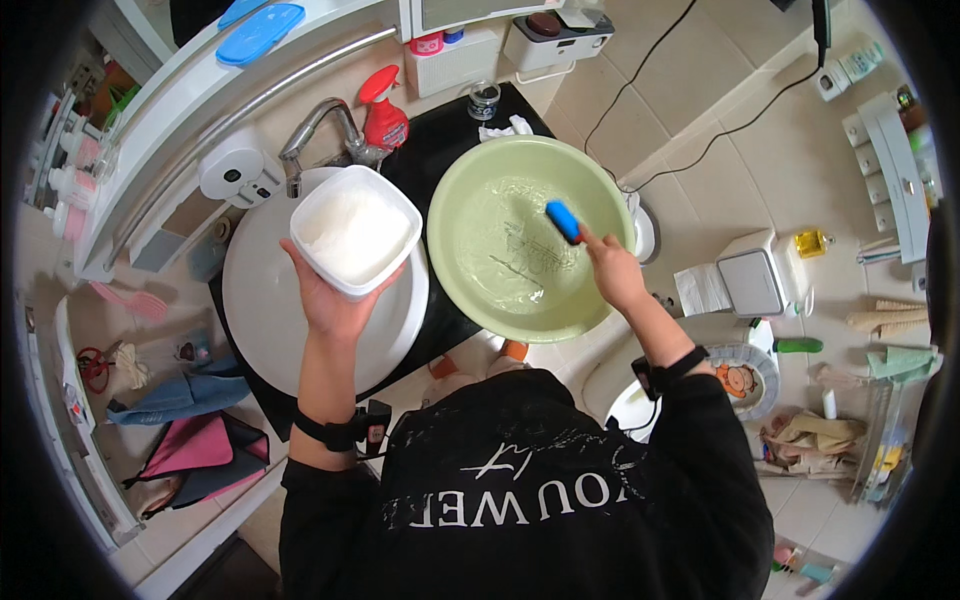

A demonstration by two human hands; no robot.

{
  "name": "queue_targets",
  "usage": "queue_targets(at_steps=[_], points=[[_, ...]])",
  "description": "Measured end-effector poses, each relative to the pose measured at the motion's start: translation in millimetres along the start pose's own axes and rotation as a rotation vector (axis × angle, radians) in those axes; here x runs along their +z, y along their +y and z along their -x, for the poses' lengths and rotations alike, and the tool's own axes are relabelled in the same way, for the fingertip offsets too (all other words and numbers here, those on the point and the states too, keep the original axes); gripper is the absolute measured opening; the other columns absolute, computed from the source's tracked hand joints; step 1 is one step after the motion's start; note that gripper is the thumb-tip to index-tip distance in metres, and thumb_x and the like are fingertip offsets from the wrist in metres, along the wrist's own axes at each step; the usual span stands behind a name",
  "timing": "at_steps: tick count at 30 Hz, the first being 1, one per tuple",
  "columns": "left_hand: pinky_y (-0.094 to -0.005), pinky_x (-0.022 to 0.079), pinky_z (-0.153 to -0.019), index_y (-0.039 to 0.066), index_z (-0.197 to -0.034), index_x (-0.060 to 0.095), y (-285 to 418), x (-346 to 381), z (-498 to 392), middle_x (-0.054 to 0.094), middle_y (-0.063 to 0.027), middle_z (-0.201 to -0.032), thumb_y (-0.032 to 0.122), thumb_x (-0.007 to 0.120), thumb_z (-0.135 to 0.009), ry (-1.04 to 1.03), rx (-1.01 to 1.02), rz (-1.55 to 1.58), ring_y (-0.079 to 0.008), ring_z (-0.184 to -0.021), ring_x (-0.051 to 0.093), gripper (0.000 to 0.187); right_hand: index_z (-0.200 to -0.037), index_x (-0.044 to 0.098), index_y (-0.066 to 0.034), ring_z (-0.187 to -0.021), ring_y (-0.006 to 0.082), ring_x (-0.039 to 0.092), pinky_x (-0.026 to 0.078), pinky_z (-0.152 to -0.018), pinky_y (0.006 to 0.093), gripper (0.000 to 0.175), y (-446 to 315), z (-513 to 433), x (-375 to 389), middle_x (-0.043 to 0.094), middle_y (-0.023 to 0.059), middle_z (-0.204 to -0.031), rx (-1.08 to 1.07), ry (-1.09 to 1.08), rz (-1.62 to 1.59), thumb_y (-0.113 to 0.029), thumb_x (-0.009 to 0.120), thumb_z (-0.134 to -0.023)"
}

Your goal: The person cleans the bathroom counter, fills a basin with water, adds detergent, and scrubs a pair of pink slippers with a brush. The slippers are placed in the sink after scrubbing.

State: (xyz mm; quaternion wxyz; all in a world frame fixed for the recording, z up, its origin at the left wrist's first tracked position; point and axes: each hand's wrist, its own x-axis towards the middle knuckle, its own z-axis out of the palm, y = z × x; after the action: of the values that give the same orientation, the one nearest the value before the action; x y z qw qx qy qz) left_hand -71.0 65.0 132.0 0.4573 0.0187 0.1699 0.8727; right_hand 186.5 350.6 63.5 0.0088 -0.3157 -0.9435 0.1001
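Observation:
My left hand (335, 309) holds a square white plastic tub (409, 259) from beneath, over the white washbasin (262, 337). White powder (360, 225) lies inside the tub. My right hand (616, 271) grips a small blue-and-red tool (562, 219) by its near end; whether it is a brush or a scoop, I cannot tell. That tool is above a round pale green plastic basin (454, 277), which contains clear, rippled water (517, 266). The green basin rests partly on the black countertop (442, 352), right of the washbasin.
Behind the washbasin stand a chrome faucet (322, 120) and a red spray bottle (386, 112). A small jar (484, 101) and a crumpled white cloth or tissue (506, 130) sit behind the green basin. A black cable (697, 169) hangs at the right, above the toilet (622, 386).

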Motion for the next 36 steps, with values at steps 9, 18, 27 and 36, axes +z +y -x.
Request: queue_targets(at_steps=[9,18,27,36], points=[[-0.0558,0.026,-0.1,0.023,-0.136,0.038,-1,0,4,0.038,-0.0035,-0.141,0.066,0.044,-0.083,0.031,-0.025,0.009,-0.0304,-0.129,0.032,0.068,-0.135,0.041,-0.0244,-0.084,0.0369,0.063,0.051,-0.074,0.0437,0.044,13,-11,51,0.056,0.0214,-0.104,0.132,-0.266,0.176,-0.015,0.042,-0.092],[-0.0555,0.024,-0.101,0.023,-0.136,0.038,1,-7,9,0.038,-0.0028,-0.141,0.066,0.045,-0.083,0.064,0.001,0.005,-0.0296,-0.13,0.031,0.069,-0.138,0.036,-0.0242,-0.087,0.0386,0.062,0.05,-0.077,0.0451,0.056,-18,-18,33,0.052,0.0225,-0.106,-0.131,-0.524,0.137,-0.008,0.042,-0.084],[-0.0549,0.021,-0.102,0.023,-0.136,0.038,9,-13,15,0.037,-0.0024,-0.142,0.064,0.046,-0.083,-0.02,-0.014,0.07,-0.0289,-0.131,0.03,0.068,-0.135,0.039,-0.0181,-0.084,0.0376,0.062,0.05,-0.076,0.0438,0.051,-10,-25,44,0.052,0.0226,-0.106,-0.16,-0.448,0.107,-0.007,0.04,-0.085],[-0.0555,0.022,-0.102,0.022,-0.137,0.037,8,-14,12,0.036,-0.004,-0.142,0.065,0.042,-0.085,0.021,-0.022,0.056,-0.0308,-0.131,0.03,0.068,-0.137,0.038,-0.0272,-0.091,0.0367,0.06,0.049,-0.079,0.0452,0.05,-16,-36,43,0.052,0.02,-0.108,0.022,-0.443,0.035,-0.013,0.044,-0.09]])
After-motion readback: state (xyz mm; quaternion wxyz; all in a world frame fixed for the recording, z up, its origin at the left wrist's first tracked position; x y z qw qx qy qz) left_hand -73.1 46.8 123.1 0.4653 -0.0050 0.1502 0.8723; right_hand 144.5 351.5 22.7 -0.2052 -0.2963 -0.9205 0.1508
